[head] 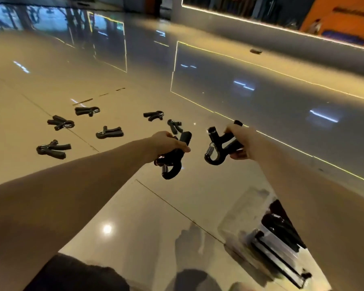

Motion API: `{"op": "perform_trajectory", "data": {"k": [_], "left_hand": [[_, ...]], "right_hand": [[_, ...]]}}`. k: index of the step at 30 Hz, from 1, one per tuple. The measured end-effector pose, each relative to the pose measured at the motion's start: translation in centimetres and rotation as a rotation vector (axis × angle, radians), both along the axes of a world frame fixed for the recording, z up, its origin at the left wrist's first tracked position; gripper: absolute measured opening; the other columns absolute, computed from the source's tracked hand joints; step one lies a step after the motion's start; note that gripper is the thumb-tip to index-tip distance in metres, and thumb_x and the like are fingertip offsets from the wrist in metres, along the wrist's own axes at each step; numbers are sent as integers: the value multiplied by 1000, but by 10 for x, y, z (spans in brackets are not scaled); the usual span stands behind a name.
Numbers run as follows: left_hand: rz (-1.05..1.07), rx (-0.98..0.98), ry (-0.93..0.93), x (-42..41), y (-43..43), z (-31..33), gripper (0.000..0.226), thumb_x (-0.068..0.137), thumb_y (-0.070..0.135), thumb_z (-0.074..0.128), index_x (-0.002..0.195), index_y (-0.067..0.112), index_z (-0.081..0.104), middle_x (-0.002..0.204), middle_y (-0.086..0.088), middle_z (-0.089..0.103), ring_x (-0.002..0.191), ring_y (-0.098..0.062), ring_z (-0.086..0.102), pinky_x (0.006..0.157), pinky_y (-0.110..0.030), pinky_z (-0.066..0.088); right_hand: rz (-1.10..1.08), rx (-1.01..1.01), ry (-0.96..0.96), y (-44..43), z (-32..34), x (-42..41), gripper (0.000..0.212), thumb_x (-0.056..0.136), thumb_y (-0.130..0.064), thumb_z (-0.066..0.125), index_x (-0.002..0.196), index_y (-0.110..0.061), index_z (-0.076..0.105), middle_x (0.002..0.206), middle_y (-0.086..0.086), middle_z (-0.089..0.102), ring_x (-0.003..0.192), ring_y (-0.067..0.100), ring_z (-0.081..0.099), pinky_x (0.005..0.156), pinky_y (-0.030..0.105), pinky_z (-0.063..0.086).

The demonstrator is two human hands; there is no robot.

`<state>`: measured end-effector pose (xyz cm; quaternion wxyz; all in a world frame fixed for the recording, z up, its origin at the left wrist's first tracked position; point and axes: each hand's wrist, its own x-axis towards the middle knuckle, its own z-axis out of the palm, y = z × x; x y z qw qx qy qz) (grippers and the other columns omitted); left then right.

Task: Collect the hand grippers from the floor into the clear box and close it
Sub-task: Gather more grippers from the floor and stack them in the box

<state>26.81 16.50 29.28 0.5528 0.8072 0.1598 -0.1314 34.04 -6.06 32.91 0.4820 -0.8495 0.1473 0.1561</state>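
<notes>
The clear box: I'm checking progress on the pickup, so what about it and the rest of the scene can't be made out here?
- Clear box, head view: the right forearm covers part of it, so the count of hand grippers inside and any lid cannot be told.
- Small dark object far off on the floor: too small and blurred to identify.
- Left hand: its fingers hide part of the hand gripper it holds.

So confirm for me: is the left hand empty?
No, the left hand has its grip closed around a black hand gripper, held above the tiled floor.
</notes>
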Motion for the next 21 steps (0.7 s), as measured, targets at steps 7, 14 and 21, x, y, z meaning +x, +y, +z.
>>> {"op": "perform_trajectory", "data": {"k": [7,14,21], "left_hand": [[-204,57,44,9,-124,-2,58,77,28,85,123,12,54,97,-10,66,73,-17,64,40,-20,43],[-353,88,68,28,-234,-15,56,73,36,87,113,12,57,100,-12,70,88,-24,68,54,-27,40],[-523,150,59,65,-325,-7,55,77,38,84,115,8,58,98,-12,69,88,-23,65,56,-27,40]], "right_hand": [[-130,-68,24,-140,2,-51,27,93,-38,63,104,-13,62,99,16,71,87,27,71,69,32,59],[-262,-95,82,-262,-15,-80,33,90,-37,65,110,-10,66,99,12,74,87,25,71,62,30,55],[-365,-23,107,-337,-42,-83,33,89,-35,64,108,-8,64,94,15,74,85,27,71,65,31,58]]}}
